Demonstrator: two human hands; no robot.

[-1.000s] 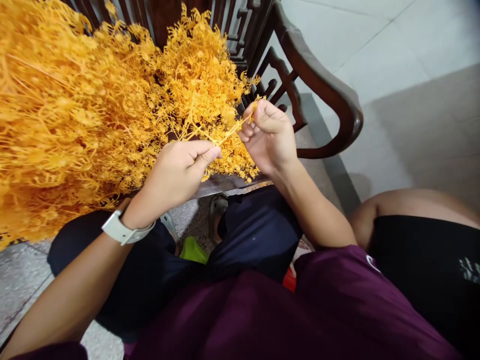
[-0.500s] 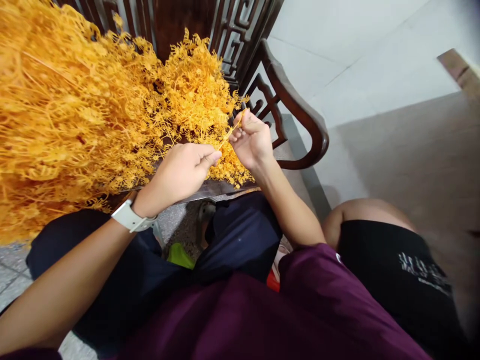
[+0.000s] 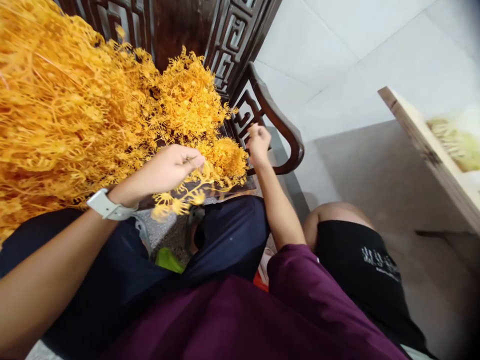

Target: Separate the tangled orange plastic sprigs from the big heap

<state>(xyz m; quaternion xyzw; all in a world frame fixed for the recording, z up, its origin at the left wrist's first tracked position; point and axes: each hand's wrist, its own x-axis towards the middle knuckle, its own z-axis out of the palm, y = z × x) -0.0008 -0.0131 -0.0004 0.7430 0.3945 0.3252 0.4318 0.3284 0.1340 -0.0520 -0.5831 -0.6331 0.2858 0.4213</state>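
A big heap of orange plastic sprigs [image 3: 75,110] lies on a dark carved wooden bench [image 3: 232,45]. My left hand [image 3: 170,167], a white watch on its wrist, is closed on an orange sprig [image 3: 180,197] that dangles below it over the bench's front edge. My right hand [image 3: 258,145] is closed in a loose fist at the right end of the heap, just in front of the bench's curved armrest [image 3: 279,125]. What its fingers hold is hidden.
Another person's bare knee and black shorts [image 3: 352,250] are close on my right. A pale wooden board [image 3: 427,150] with yellowish material juts in at the right edge. Grey floor tiles lie beyond. My dark trousers and a green object [image 3: 168,260] show below.
The two hands have come apart: the left now carries a loose sprig lower down, the right has moved off toward the armrest. The view has swung right, showing the wooden board.
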